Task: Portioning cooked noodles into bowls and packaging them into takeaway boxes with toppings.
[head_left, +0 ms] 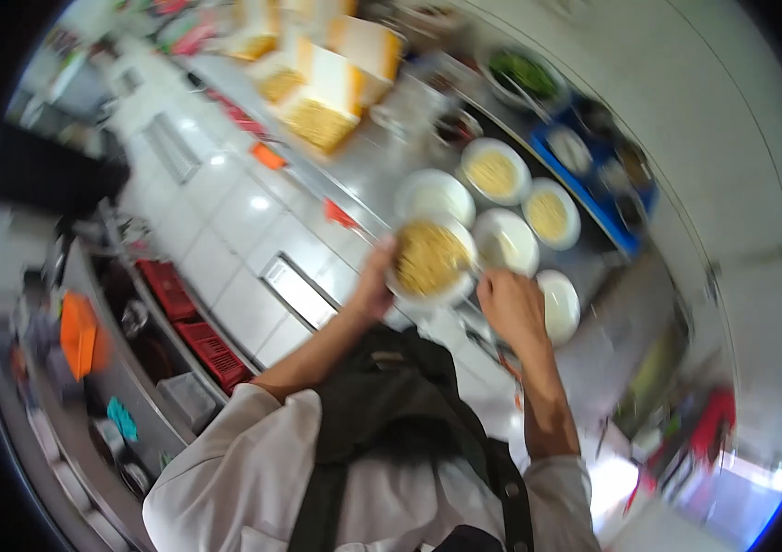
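Observation:
My left hand grips the left rim of a white bowl that holds yellow noodles. A fist is made by my right hand at the bowl's right side, closed on a utensil whose end reaches into the noodles. Blur hides the utensil's exact kind. Just beyond the held bowl is another white bowl with pale contents. To the right are a white bowl with a little pale content and one more white bowl. Two farther bowls contain pale noodles.
Open white-and-yellow boxes of noodles stand on the steel counter. Behind the bowls, a blue tray carries several containers, near a bowl of greens. Red baskets sit on a shelf at left, across the tiled floor.

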`<move>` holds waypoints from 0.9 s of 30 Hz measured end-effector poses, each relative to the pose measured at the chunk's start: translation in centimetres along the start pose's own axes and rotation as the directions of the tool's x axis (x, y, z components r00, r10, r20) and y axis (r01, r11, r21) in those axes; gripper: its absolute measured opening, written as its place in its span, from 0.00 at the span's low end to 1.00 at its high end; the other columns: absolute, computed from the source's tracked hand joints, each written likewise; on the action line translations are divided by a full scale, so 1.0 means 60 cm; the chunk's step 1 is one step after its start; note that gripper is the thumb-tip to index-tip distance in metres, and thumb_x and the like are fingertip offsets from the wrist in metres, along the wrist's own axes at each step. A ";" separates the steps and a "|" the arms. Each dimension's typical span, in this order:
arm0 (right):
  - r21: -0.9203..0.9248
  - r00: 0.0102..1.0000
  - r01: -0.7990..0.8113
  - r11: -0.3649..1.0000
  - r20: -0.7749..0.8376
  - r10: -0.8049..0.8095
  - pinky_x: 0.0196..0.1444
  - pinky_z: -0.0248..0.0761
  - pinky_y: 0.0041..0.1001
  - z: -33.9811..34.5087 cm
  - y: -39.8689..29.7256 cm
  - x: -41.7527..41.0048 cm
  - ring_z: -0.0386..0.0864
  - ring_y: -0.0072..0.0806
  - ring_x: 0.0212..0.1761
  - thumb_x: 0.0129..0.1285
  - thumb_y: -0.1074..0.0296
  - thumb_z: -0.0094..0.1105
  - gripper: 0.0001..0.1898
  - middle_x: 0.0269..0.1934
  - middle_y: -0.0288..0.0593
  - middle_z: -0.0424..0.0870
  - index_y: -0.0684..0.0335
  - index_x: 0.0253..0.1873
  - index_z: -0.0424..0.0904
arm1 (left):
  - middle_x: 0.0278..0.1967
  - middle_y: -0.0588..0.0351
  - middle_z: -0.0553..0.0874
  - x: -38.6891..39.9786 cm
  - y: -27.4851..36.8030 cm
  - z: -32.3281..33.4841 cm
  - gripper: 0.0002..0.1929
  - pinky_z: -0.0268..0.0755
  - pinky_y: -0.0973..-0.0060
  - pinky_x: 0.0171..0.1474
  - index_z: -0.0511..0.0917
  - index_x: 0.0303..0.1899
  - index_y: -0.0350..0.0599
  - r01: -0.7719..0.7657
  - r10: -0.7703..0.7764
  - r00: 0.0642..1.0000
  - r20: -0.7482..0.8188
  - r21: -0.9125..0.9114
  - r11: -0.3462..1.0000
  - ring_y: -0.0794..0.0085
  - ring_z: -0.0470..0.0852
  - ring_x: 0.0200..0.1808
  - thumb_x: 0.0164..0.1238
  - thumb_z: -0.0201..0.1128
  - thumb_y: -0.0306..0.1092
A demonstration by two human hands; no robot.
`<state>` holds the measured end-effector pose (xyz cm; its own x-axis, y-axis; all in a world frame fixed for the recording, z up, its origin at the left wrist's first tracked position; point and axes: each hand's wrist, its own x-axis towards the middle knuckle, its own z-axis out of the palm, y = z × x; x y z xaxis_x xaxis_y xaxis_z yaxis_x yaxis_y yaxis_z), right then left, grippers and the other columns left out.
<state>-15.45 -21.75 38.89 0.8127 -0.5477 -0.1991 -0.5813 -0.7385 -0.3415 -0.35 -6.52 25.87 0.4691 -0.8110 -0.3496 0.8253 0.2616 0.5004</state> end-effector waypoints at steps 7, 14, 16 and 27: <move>0.448 0.980 0.197 0.872 -0.105 -0.168 0.39 0.75 0.38 0.119 -0.060 0.083 0.84 0.47 0.35 0.64 0.62 0.61 0.11 0.33 0.53 0.86 0.65 0.40 0.85 | 0.62 0.54 0.76 -0.041 0.071 -0.025 0.23 0.69 0.65 0.66 0.64 0.67 0.48 -0.144 0.133 0.977 -0.164 -0.061 0.988 0.65 0.75 0.63 0.79 0.47 0.48; 0.468 0.941 0.338 0.817 -0.136 -0.311 0.37 0.74 0.29 0.035 -0.270 0.173 0.84 0.33 0.32 0.63 0.67 0.65 0.09 0.32 0.48 0.87 0.67 0.41 0.84 | 0.61 0.55 0.76 -0.054 0.216 -0.149 0.25 0.71 0.62 0.63 0.63 0.68 0.52 -0.321 0.286 0.924 -0.254 -0.109 0.941 0.64 0.76 0.63 0.78 0.49 0.51; 0.471 0.896 0.444 0.762 -0.234 -0.377 0.36 0.73 0.26 0.026 -0.316 0.213 0.82 0.28 0.31 0.63 0.68 0.65 0.08 0.31 0.45 0.87 0.68 0.40 0.84 | 0.61 0.55 0.76 -0.045 0.260 -0.181 0.25 0.71 0.63 0.63 0.64 0.68 0.51 -0.327 0.283 0.915 -0.287 -0.120 0.937 0.64 0.76 0.63 0.77 0.50 0.51; 0.449 0.855 0.518 0.728 -0.277 -0.438 0.35 0.72 0.25 -0.021 -0.588 0.347 0.79 0.21 0.30 0.64 0.74 0.63 0.07 0.33 0.44 0.86 0.67 0.44 0.84 | 0.58 0.54 0.78 -0.025 0.511 -0.289 0.25 0.78 0.64 0.56 0.65 0.65 0.48 -0.381 0.335 0.873 -0.356 -0.067 0.922 0.66 0.80 0.58 0.77 0.51 0.52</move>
<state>21.91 -7.59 47.93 0.9388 -0.2534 0.2334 0.0160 -0.6448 -0.7642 29.68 11.80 28.03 0.7975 -0.4339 -0.4193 0.6033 0.5856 0.5414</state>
